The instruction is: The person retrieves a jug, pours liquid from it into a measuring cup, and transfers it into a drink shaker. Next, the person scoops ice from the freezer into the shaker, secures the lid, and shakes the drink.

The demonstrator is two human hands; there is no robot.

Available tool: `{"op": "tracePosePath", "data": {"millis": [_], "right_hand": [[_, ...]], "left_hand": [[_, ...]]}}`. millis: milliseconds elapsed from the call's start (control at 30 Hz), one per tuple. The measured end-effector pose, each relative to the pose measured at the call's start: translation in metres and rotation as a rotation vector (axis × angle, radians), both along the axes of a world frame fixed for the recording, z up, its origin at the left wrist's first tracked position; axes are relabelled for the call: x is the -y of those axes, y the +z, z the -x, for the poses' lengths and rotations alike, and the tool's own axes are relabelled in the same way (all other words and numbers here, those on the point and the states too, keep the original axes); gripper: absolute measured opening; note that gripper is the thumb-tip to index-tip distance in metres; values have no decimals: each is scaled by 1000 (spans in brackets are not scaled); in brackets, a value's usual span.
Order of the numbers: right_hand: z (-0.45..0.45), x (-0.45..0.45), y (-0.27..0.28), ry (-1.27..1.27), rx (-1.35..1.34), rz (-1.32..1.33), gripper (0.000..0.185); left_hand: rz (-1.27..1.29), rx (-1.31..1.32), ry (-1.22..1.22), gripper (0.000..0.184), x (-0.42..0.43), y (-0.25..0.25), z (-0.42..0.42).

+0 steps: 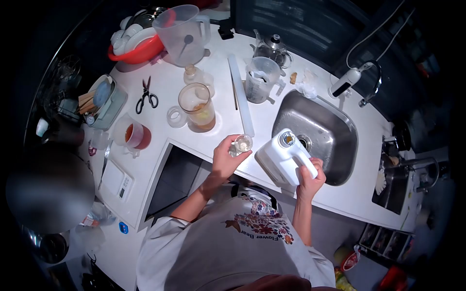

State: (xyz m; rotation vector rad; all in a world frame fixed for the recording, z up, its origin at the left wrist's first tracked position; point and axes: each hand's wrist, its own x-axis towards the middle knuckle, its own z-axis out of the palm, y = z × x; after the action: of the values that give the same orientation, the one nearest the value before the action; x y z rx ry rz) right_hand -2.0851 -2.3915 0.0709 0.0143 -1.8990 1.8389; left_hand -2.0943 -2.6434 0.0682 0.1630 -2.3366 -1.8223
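Note:
My left hand (227,157) grips a small clear cup (243,143) near the front edge of the counter; something pale shows inside it. In my right hand (312,178) is the handle of a white plastic jug (279,162), tilted slightly, its uncapped mouth turned up toward me. The jug is at the left front rim of the steel sink (357,140). Cup and jug are apart. Beyond my left hand stands a tall clear container (198,109) with brownish liquid and yellowish pieces in it.
A long pale strip (241,94) lies on the counter (223,63) beside a measuring jug (262,80). At left are scissors (146,97), a cup of reddish liquid (137,136) and a scale (116,179). Behind stand a large pitcher (182,36) and glass teapot (273,48).

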Motion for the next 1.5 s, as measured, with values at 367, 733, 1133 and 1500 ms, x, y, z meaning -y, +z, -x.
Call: {"op": "tracePosePath", "data": {"millis": [367,733,1133,1500], "right_hand": [[62,38,-6,-33,-2,-76,16],[107,64,-9,127,56,-32,19],[103,70,7,20,-160,-335,31],[54,104,-18,578,-507,-826,43]], "left_hand": [[12,-173,207,49,103,96,-9],[602,-150,97,44,170,134,47],[1621,-363,-174,31,160,138,73],[1499,-403,-69,38,160,125,69]]}}
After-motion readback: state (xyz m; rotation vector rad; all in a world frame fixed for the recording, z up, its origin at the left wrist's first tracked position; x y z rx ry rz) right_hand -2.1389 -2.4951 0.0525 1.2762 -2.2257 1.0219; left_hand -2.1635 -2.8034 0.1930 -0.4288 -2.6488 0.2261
